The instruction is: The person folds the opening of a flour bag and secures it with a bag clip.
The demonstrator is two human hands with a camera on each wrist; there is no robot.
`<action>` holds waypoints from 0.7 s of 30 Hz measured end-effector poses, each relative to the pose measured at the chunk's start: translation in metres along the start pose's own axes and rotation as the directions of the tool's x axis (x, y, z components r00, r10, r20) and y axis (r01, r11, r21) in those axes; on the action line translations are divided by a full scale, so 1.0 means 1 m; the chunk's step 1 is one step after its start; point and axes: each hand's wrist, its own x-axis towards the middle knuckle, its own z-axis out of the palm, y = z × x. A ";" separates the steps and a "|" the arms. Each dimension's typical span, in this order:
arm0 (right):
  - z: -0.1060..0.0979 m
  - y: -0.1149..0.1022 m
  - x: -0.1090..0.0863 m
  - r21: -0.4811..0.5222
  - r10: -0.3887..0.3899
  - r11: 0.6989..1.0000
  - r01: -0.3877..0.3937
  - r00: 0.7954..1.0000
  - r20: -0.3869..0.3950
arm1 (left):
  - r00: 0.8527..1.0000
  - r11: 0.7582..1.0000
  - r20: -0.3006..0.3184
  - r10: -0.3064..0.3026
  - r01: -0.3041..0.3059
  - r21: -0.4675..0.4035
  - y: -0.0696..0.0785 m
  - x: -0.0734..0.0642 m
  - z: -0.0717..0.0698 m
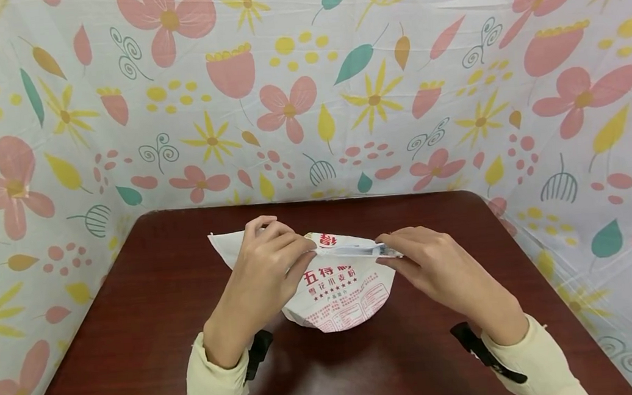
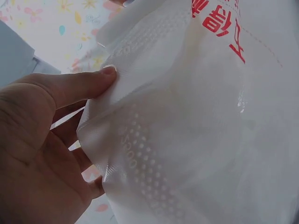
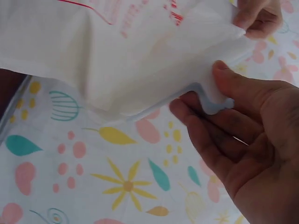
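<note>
A white flour bag (image 1: 345, 299) with red Chinese print stands over the table, its top edge stretched between both hands. My left hand (image 1: 268, 268) pinches the bag's top edge; in the left wrist view the thumb (image 2: 96, 83) lies on the near side, with fingers behind the plastic. A pale blue bag clip (image 3: 210, 109), long and narrow with a hooked end, runs along the top edge in the right wrist view. My right hand (image 1: 436, 262) holds that end between thumb and fingers. On the left, a white corner of the bag (image 1: 226, 246) sticks out past my left hand.
Beneath the bag is a dark reddish-brown table (image 1: 140, 356) with rounded far corners. A white cloth with printed flowers and leaves (image 1: 311, 130) hangs behind it and along both sides. Each wrist wears a black strap (image 1: 258, 354) near a cream sleeve (image 1: 213, 382).
</note>
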 end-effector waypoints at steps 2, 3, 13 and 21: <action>-0.002 -0.001 0.001 -0.002 -0.018 1.000 0.018 1.000 0.002 | 1.000 1.000 -0.003 0.012 -0.012 -0.001 0.001 0.000 0.000; -0.003 -0.002 0.002 -0.008 -0.027 1.000 0.027 1.000 0.003 | 1.000 1.000 -0.004 0.018 -0.018 0.001 0.001 0.000 0.000; -0.002 -0.003 0.006 -0.006 -0.030 1.000 0.031 0.999 0.024 | 0.999 0.999 -0.016 0.037 -0.037 0.020 0.003 0.001 -0.001; 0.011 -0.003 0.007 -0.030 -0.008 1.000 0.009 0.999 0.045 | 0.998 0.996 -0.032 0.058 -0.056 0.065 0.009 0.003 0.002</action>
